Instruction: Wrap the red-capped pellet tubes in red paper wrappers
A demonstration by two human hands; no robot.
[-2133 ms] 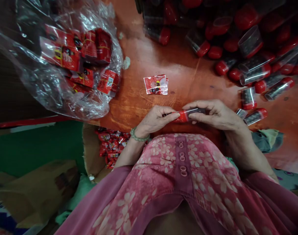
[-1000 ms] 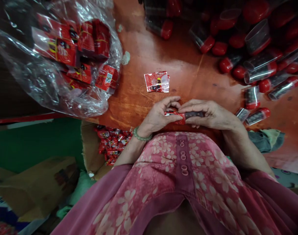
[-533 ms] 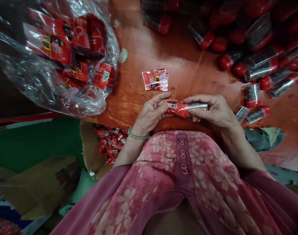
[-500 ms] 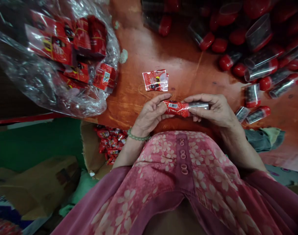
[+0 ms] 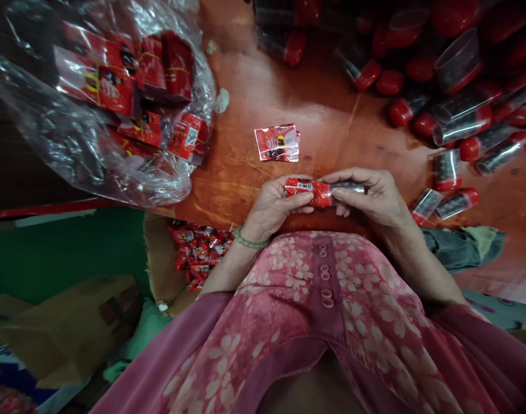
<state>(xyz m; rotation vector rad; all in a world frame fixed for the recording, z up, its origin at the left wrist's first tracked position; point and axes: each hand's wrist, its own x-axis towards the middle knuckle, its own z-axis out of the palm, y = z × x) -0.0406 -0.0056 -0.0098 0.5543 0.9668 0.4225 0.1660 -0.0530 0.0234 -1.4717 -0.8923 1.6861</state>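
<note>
Red-sleeved plastic tube (image 5: 321, 193) lies level over the bench (image 5: 319, 115), long axis running 9 to 3 o'clock. Fingers of the left hand (image 5: 274, 204) wrap its red 9 o'clock end; fingers of the right hand (image 5: 369, 195) pinch the clear 3 o'clock end.

Red-wrapped tube (image 5: 308, 191) partly hidden by fingers (image 5: 347, 194), packet print (image 5: 277, 142) too small to read, red-capped canisters (image 5: 455, 17) cut off above
</note>
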